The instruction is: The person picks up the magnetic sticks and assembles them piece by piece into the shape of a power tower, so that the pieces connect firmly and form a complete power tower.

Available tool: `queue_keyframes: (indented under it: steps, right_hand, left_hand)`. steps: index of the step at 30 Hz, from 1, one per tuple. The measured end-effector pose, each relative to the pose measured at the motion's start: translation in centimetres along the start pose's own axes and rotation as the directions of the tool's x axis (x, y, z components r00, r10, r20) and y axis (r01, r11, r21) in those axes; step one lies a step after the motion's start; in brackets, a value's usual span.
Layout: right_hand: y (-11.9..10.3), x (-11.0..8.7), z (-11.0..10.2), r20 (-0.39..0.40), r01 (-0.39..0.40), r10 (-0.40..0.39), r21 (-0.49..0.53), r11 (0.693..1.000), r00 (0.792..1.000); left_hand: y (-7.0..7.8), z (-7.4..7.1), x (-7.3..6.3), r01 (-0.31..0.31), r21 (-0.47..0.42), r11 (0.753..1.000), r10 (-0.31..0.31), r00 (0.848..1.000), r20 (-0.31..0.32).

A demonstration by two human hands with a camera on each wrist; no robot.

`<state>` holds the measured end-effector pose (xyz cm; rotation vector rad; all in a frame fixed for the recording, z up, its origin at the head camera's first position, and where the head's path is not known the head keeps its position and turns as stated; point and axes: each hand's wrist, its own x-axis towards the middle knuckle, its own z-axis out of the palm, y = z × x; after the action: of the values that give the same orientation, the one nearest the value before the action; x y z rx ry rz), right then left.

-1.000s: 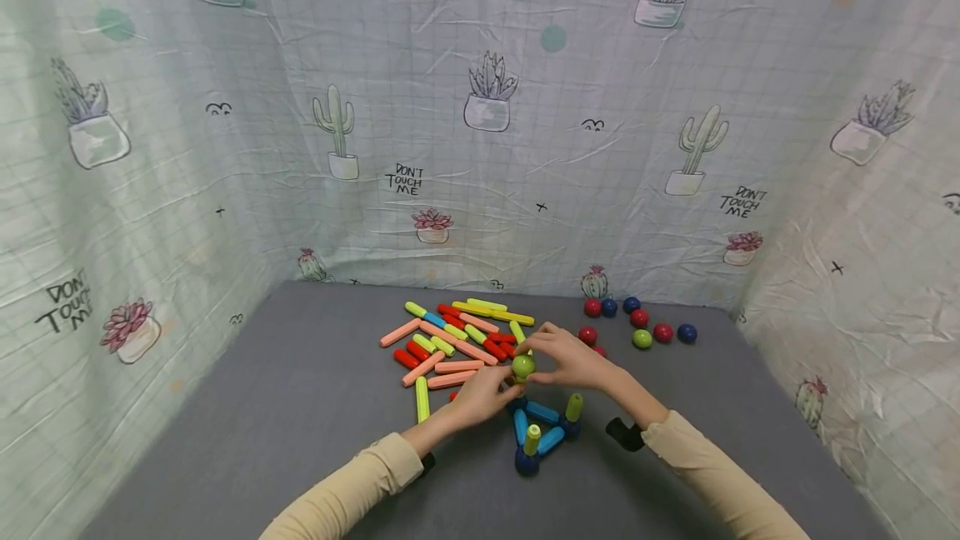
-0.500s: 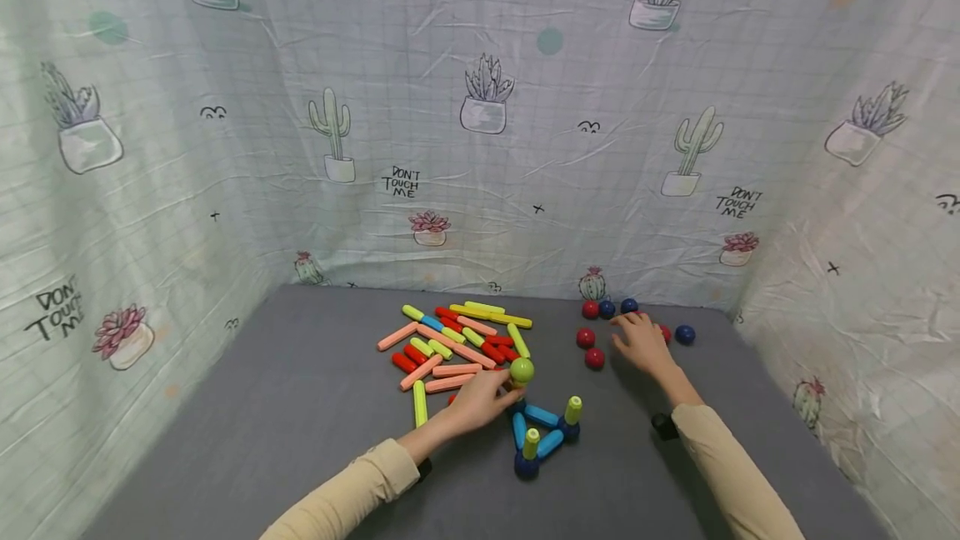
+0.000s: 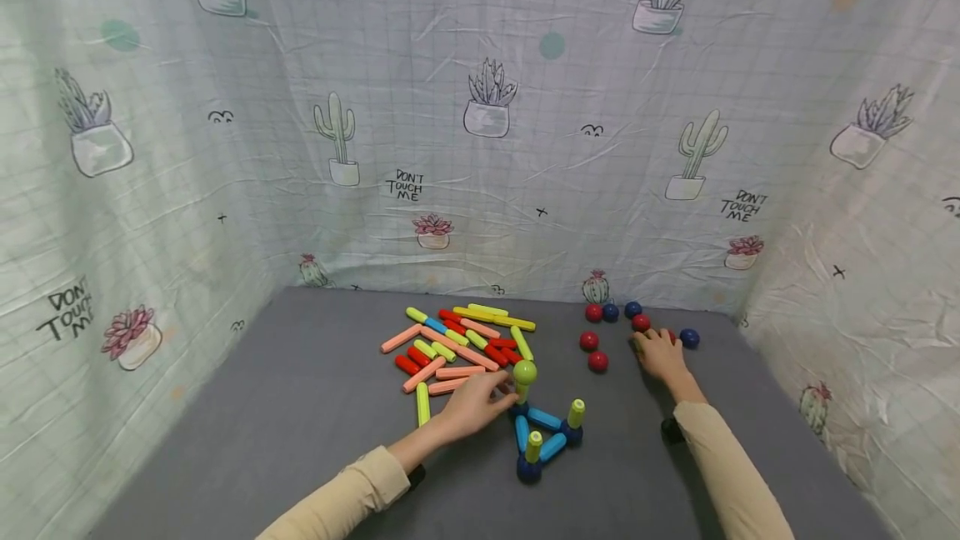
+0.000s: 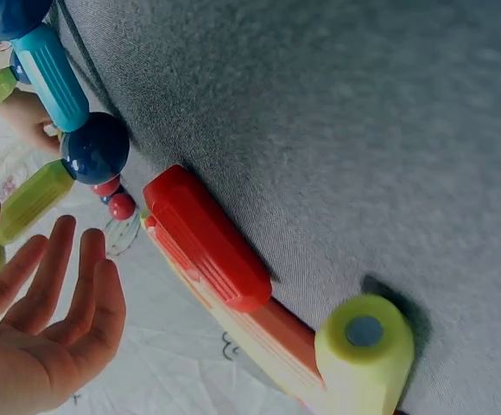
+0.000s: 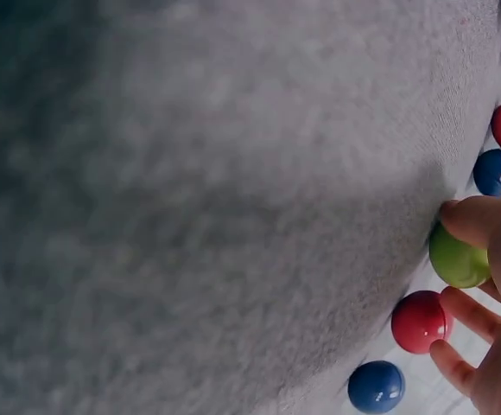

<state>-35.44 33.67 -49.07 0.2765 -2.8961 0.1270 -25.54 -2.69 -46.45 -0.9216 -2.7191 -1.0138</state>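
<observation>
My right hand [image 3: 663, 357] is at the back right, pinching a green ball [image 5: 459, 258] between thumb and fingers. A red ball [image 5: 421, 322] lies right beside those fingertips. My left hand [image 3: 474, 402] is by a triangle of blue rods [image 3: 544, 418] with dark blue balls at its corners. Upright yellow-green rods [image 3: 576, 413] stand on the corners. The far upright rod [image 4: 33, 202] carries another green ball [image 3: 525, 372] on its top. Around that rod my left fingers [image 4: 85, 285] are loose and spread, with the thumb at its other side.
Left of the triangle lies a spread of salmon, red and yellow-green rods [image 3: 450, 373]. Red balls [image 3: 589, 341] and blue balls [image 3: 689, 338] are scattered at the back right. A patterned cloth [image 3: 480, 190] hangs behind the grey table [image 3: 300, 440].
My right hand has left the ball on top of the far rod and moved right to the loose balls, taking hold of a green one. My left fingers have loosened from the rod.
</observation>
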Motion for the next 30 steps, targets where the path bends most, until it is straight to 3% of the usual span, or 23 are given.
queue_keyframes:
  steps: [4,7,9,10,12,15,19,26,30]
  right_hand:
    - [0.2,-0.4,-0.5,-0.022,0.003,-0.003,0.009,1.000,1.000]
    - [-0.4,-1.2,-1.5,-0.071,0.019,-0.014,0.069,0.997,0.997]
    - [-1.5,-1.9,-2.4,-0.119,0.060,-0.042,0.147,0.987,0.992]
    - [-2.3,-2.4,-3.0,-0.143,0.096,-0.068,0.196,0.976,0.987]
    - [-4.1,-3.5,-4.2,-0.188,0.197,-0.147,0.284,0.938,0.971]
    - [-6.9,-5.1,-5.8,-0.240,0.364,-0.290,0.373,0.854,0.926]
    - [-9.8,-6.7,-7.3,-0.281,0.500,-0.418,0.384,0.776,0.864]
    - [-11.8,-8.1,-7.9,-0.257,0.587,-0.528,0.352,0.729,0.809]
    - [-12.0,-8.4,-7.6,-0.239,0.587,-0.536,0.321,0.743,0.809]
  left_hand:
    - [0.4,-0.2,-0.7,-0.053,0.109,0.993,0.067,0.989,-0.132]
    - [0.9,-0.1,-1.4,-0.131,0.207,0.970,0.183,0.949,-0.259]
    - [1.4,-0.1,-1.9,-0.184,0.211,0.960,0.242,0.923,-0.299]
    - [1.7,0.0,-2.2,-0.213,0.191,0.958,0.263,0.917,-0.298]
    - [2.2,0.2,-2.8,-0.247,0.123,0.961,0.272,0.928,-0.257]
    - [2.6,0.7,-3.6,-0.261,-0.006,0.965,0.258,0.955,-0.145]
    - [2.7,1.4,-4.0,-0.266,-0.076,0.961,0.264,0.964,-0.035]
    - [2.4,2.0,-4.0,-0.260,-0.060,0.964,0.262,0.965,0.011]
    - [2.4,1.9,-4.0,-0.249,-0.049,0.967,0.250,0.968,0.018]
